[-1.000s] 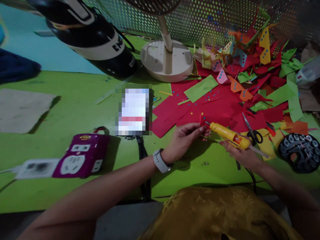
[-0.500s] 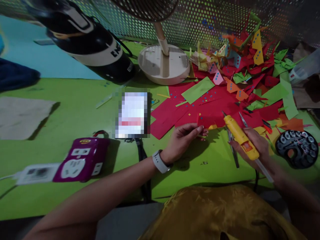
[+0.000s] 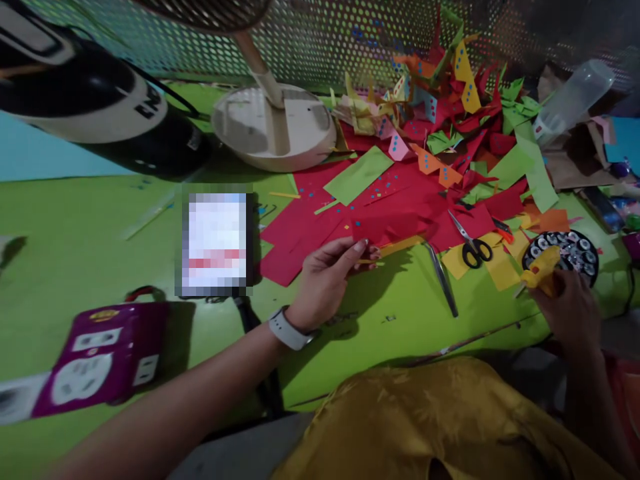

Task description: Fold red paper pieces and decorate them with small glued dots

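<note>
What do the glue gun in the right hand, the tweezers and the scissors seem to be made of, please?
The glue gun is probably plastic, given its moulded-looking yellow form; blur hides the finish. The tweezers look like polished metal, with a grey sheen. The scissors have shiny grey blades, likely steel, and black handles, probably plastic.

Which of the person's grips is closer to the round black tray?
Right. The right grip, around the yellow glue gun, is close in front of the tray; the left grip is farther left, by red paper.
</note>
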`<state>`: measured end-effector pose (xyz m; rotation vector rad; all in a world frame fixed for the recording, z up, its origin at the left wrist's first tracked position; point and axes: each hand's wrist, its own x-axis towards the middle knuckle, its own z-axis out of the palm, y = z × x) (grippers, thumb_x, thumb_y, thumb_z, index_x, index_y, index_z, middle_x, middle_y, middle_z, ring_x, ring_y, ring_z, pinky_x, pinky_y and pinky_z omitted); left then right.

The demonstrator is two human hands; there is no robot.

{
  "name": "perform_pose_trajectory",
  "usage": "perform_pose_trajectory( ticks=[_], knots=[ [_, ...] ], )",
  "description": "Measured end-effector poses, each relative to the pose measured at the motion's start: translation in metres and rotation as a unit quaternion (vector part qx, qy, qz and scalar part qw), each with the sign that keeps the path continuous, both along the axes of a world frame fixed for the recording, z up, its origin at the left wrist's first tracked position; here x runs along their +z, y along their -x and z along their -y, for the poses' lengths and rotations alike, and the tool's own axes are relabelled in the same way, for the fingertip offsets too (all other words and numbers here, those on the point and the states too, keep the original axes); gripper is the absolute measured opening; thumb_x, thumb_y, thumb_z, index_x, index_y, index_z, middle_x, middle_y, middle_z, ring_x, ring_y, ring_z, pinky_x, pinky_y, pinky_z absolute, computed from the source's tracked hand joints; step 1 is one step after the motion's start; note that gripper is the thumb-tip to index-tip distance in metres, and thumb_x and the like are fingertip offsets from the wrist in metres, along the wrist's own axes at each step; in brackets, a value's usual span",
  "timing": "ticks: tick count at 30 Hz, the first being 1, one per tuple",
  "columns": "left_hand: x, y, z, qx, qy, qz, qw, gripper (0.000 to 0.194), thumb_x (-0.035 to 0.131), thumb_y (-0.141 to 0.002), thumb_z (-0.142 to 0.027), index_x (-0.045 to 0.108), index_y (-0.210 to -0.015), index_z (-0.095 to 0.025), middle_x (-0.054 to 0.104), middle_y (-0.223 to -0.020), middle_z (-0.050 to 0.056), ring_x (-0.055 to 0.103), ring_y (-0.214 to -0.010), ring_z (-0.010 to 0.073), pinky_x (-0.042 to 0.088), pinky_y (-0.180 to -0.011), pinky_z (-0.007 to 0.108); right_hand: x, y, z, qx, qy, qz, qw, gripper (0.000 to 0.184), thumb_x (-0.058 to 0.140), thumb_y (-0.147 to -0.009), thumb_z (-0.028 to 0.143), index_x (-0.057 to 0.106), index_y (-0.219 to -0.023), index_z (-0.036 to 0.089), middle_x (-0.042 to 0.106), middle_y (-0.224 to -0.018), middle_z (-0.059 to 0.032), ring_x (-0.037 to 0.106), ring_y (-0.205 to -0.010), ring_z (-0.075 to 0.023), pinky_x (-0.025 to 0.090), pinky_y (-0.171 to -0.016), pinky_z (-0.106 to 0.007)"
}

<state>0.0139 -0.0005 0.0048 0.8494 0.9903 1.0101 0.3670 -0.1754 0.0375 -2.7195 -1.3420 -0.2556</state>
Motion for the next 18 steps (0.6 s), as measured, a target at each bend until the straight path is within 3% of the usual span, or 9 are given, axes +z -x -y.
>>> perform_pose_trajectory(
  ticks=[4, 9, 12, 14, 16, 18],
  knots=[
    [-0.001, 0.000, -0.001, 0.007, 0.000, 0.001, 1.000, 0.038, 0.089, -0.063, -0.049, 0.073, -0.082, -0.021, 0.078, -0.079, 0.003, 0.076, -0.076, 0.0201, 0.061, -0.068, 0.031, -0.001, -0.002, 0.002, -0.060, 0.028, 0.010, 0.998, 0.056, 0.050, -0.074, 0.060, 0.065, -0.108, 0.019, 0.068, -0.111, -0.0187, 0.066, -0.103, -0.0391, 0.053, -0.086, -0.049],
    [0.000, -0.001, 0.002, -0.012, -0.004, -0.010, 1.000, 0.041, 0.088, -0.064, -0.053, 0.073, -0.082, -0.019, 0.078, -0.079, 0.004, 0.075, -0.075, 0.0203, 0.061, -0.068, 0.032, 0.001, -0.017, 0.009, -0.029, 0.077, 0.005, 0.997, 0.057, 0.052, -0.073, 0.063, 0.065, -0.110, 0.021, 0.068, -0.110, -0.0160, 0.066, -0.102, -0.0393, 0.053, -0.086, -0.051],
    [0.001, -0.002, 0.004, -0.025, -0.003, 0.001, 1.000, 0.041, 0.088, -0.064, -0.053, 0.074, -0.081, -0.019, 0.078, -0.077, 0.004, 0.074, -0.072, 0.0193, 0.061, -0.068, 0.031, 0.014, -0.023, 0.012, 0.020, 0.080, -0.017, 0.996, 0.047, 0.056, -0.075, 0.064, 0.066, -0.104, 0.028, 0.070, -0.109, -0.0137, 0.067, -0.097, -0.0391, 0.055, -0.083, -0.053],
    [0.000, -0.002, 0.005, -0.034, -0.002, 0.018, 0.999, 0.038, 0.088, -0.065, -0.050, 0.075, -0.081, -0.019, 0.078, -0.077, 0.004, 0.074, -0.072, 0.0188, 0.061, -0.068, 0.030, 0.025, -0.015, 0.007, 0.069, 0.024, 0.001, 0.997, 0.035, 0.060, -0.079, 0.059, 0.066, -0.101, 0.032, 0.071, -0.112, -0.0137, 0.068, -0.100, -0.0391, 0.055, -0.085, -0.054],
    [-0.001, -0.002, 0.005, -0.041, -0.001, 0.030, 0.999, 0.035, 0.088, -0.067, -0.048, 0.076, -0.082, -0.020, 0.079, -0.078, 0.004, 0.074, -0.073, 0.0186, 0.061, -0.069, 0.030, 0.030, 0.005, -0.005, 0.135, -0.053, 0.029, 0.989, 0.026, 0.061, -0.084, 0.053, 0.065, -0.100, 0.033, 0.072, -0.108, -0.0128, 0.068, -0.103, -0.0381, 0.055, -0.088, -0.054],
    [-0.001, -0.002, 0.005, -0.044, -0.003, 0.030, 0.999, 0.034, 0.087, -0.069, -0.049, 0.075, -0.083, -0.020, 0.079, -0.079, 0.004, 0.074, -0.074, 0.0187, 0.061, -0.070, 0.031, 0.027, 0.032, -0.024, 0.232, -0.079, -0.003, 0.970, 0.024, 0.058, -0.089, 0.051, 0.064, -0.099, 0.029, 0.072, -0.100, -0.0115, 0.070, -0.098, -0.0349, 0.056, -0.087, -0.051]
  ],
)
